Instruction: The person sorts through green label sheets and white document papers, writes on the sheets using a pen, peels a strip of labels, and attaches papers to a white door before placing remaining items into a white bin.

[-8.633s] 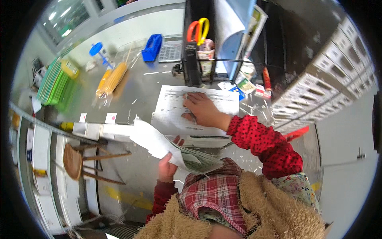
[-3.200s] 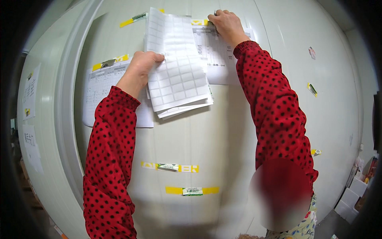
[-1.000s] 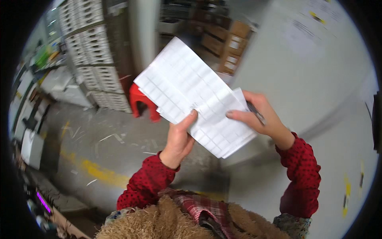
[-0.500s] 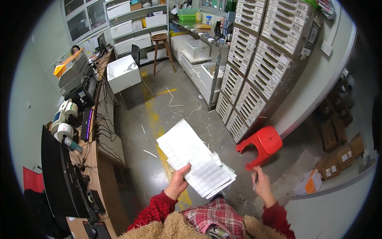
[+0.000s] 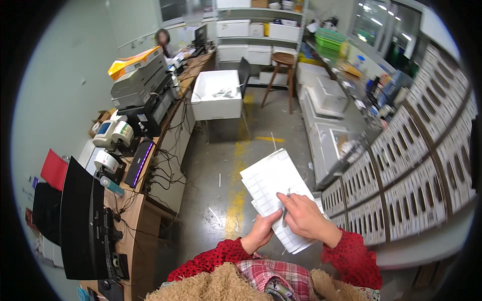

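In front of my body, a loose stack of white papers (image 5: pixel 273 170) printed with a grid is tilted, its sheets unevenly lined up. My left hand (image 5: pixel 260 233) is closed on the stack's lower left edge, thumb on top and the other fingers underneath. Over the lower part of the sheets lies my right hand (image 5: pixel 305 215), holding a slim dark pen (image 5: pixel 285 215) with the index finger stretched forward across the paper. This hand covers part of the grid. Whether the pen's tip touches the paper I cannot tell.
On the left runs a wooden desk (image 5: pixel 131 213) with a monitor (image 5: pixel 80 220), printers and trailing cables. A white bin (image 5: pixel 216 108) stands on a chair ahead, near a wooden stool (image 5: pixel 283 60). Stacked drawer units (image 5: pixel 401 185) rise at right. A person (image 5: pixel 163 40) sits far off.
My right hand has come in from the right side onto the papers with the pen. The view has turned, and the red stool is out of sight. My left hand still grips the stack.
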The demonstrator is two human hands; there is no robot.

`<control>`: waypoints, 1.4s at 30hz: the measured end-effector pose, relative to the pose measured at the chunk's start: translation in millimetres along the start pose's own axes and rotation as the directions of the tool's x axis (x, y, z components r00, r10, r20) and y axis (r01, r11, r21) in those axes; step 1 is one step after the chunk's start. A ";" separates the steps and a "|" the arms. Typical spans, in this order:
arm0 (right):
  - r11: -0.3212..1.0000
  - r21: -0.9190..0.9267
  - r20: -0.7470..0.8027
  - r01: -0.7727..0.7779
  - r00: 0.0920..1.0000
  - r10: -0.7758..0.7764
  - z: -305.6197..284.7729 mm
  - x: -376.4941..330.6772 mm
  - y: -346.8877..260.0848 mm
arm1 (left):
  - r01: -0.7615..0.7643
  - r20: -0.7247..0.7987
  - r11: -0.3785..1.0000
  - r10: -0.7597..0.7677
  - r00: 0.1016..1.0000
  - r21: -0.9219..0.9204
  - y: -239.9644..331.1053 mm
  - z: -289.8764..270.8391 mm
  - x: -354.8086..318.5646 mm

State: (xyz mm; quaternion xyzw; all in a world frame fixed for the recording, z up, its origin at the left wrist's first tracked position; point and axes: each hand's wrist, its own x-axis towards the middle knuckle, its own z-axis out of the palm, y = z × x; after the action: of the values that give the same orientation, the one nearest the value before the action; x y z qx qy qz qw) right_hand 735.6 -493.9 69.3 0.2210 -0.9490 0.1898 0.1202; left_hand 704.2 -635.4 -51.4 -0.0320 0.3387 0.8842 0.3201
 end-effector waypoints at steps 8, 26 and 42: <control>0.970 0.244 0.011 -0.016 1.000 0.014 81.4 200.3 134.4 | -0.130 -0.088 0.988 0.123 0.989 -0.081 104.1 -41.2 178.5; 0.949 0.119 -0.206 0.291 0.943 -0.263 122.8 515.0 426.9 | -0.308 -0.248 0.918 0.247 0.937 -0.249 259.1 -49.2 570.5; 0.495 0.409 -0.337 0.766 0.632 -0.698 144.5 783.9 567.0 | -0.857 -0.702 0.493 0.664 0.258 0.152 431.0 -134.2 690.6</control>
State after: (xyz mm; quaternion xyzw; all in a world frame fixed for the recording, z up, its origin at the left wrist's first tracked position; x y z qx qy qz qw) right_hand -233.6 -376.0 10.0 0.6138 -0.6661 0.3814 0.1849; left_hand -118.2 -586.4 -94.0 -0.2268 0.2820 0.8798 -0.3081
